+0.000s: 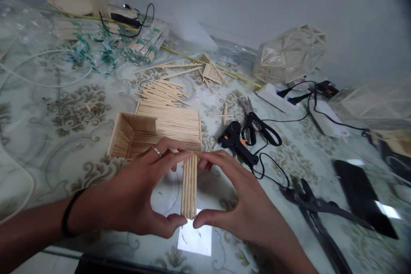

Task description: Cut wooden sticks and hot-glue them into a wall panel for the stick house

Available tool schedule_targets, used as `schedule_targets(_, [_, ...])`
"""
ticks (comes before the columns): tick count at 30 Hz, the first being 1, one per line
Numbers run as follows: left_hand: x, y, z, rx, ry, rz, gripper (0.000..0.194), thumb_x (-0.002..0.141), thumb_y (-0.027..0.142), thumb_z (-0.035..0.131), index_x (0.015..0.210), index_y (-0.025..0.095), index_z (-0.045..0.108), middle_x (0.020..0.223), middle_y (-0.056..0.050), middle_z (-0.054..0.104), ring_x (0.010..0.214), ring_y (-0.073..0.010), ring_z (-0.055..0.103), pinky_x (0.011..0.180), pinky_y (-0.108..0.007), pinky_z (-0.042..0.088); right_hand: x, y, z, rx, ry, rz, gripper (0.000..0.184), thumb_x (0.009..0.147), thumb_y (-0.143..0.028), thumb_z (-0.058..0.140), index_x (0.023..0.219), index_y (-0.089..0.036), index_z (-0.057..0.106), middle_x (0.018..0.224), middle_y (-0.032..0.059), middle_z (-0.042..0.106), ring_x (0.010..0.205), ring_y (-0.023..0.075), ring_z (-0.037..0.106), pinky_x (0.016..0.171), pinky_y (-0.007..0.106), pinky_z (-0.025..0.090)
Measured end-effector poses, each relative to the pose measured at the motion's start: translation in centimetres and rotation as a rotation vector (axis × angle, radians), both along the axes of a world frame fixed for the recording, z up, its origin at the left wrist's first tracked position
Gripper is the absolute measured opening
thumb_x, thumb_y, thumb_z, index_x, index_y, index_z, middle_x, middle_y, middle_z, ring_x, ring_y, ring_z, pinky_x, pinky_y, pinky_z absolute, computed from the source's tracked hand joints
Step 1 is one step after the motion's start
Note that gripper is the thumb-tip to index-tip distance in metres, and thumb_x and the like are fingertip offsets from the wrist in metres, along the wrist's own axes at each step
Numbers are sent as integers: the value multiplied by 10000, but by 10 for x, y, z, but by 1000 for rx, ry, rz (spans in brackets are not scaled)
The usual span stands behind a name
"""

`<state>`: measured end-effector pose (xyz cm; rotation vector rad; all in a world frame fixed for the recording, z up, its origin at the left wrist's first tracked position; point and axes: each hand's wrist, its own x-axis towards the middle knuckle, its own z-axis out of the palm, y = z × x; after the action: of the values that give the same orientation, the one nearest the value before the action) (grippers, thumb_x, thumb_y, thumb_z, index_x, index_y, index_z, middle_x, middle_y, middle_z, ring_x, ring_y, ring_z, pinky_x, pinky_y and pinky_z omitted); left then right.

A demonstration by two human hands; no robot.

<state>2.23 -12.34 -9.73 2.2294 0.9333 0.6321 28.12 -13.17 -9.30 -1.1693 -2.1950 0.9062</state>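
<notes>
A narrow panel of wooden sticks (189, 186), laid side by side, is held up between my hands over the near part of the table. My left hand (144, 188) grips its left side, thumb at the near end and fingertips at the far end. On the other side, my right hand (237, 192) pinches the same two ends with thumb and fingers. Just beyond my hands lies a partly walled structure of wooden sticks (173, 122), with a box-like corner at its left. My left fingers partly hide its near edge.
Loose sticks (163, 92) lie behind the structure. To the right are a black glue gun (236, 139), scissors (257, 124), large cutters (316, 205), a phone (359, 192) and a white power strip (279, 96) with cables. Bagged sticks (147, 43) sit at the back.
</notes>
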Motion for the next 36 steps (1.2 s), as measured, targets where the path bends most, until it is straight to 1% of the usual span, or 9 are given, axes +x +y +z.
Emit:
schedule_targets(4, [1,1,-5,49,137,-30,953,727,346,906,1536,192,428,1493,-159,573,1349,-343,617,1134,-493,559,11,0,4,-146,-127,15,1136,636,-435,1071,1578,-288,454,1180,37,731,990,236,718,919,375,614])
schedule_targets(8, [4,0,-11,112,276,-107,834,738,371,905,1437,113,530,1360,-175,659,1249,-371,648,1129,-566,508,19,-2,7,-335,-323,35,881,777,-304,1001,1533,-278,551,1027,4,759,828,210,713,816,362,600])
schedule_targets(12, [6,-1,-16,101,317,-140,760,751,367,905,1388,121,570,1345,-162,664,1261,-369,618,1138,-569,458,6,-6,10,-401,-410,54,809,829,-227,951,1529,-230,545,991,21,778,788,224,722,731,353,556])
schedule_targets(15, [5,-3,-16,83,323,-144,743,762,356,901,1387,139,565,1355,-151,659,1265,-361,600,1126,-547,450,-8,-7,11,-396,-466,42,718,844,-226,940,1458,-177,573,900,23,774,732,235,724,643,326,497])
schedule_targets(18, [4,-3,-15,81,325,-141,740,775,333,889,1406,152,547,1365,-146,648,1277,-358,584,1127,-534,447,-15,-9,10,-394,-463,44,730,824,-233,957,1436,-167,563,884,24,789,726,246,748,604,309,462])
schedule_targets(22, [3,-5,-12,52,321,-127,743,786,291,880,1432,182,530,1400,-133,631,1308,-360,574,1140,-550,447,-16,-13,5,-342,-460,40,708,805,-244,960,1397,-174,579,938,42,822,783,276,794,623,316,471])
schedule_targets(26, [6,-8,-11,-11,287,-110,732,783,191,822,1442,214,504,1393,-116,624,1304,-350,587,1135,-567,466,-17,-15,-2,-241,-460,23,657,802,-267,947,1347,-165,594,968,68,839,813,313,817,637,339,481])
schedule_targets(32, [11,-17,-13,-17,326,-44,709,801,146,729,1457,168,459,1444,-163,580,1345,-382,551,1126,-623,484,-18,-15,-8,-181,-430,-3,610,819,-258,926,1322,-186,589,886,17,843,660,265,791,562,320,430])
schedule_targets(36, [12,-19,-12,-17,328,-48,690,828,158,716,1463,162,445,1446,-170,571,1337,-380,548,1115,-619,500,-17,-15,-9,-143,-393,1,625,803,-206,936,1318,-183,583,928,25,853,686,283,810,567,342,470])
